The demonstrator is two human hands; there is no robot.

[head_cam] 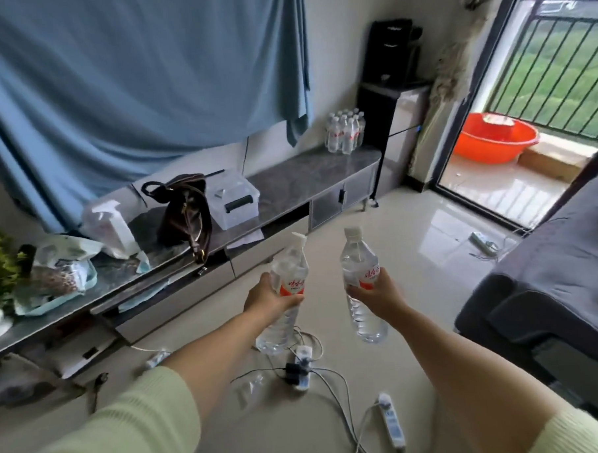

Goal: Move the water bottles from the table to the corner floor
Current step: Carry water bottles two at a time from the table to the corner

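We hold a water bottle in each hand, arms stretched out over the tiled floor. Our left hand (264,298) wraps the middle of the left bottle (287,295), which tilts a little to the right; our right hand (377,293) grips the right bottle (362,285) at its red-and-white label, cap up. Both caps are white. Ahead runs a long low cabinet (289,185) against the wall, and near its far end stands a pack of bottles (345,132) (wrapped together, as far as we can tell). A brown bag (187,214) and a clear plastic box (233,201) sit farther left on it. Power strips (391,421) and cables lie on the floor below our arms.
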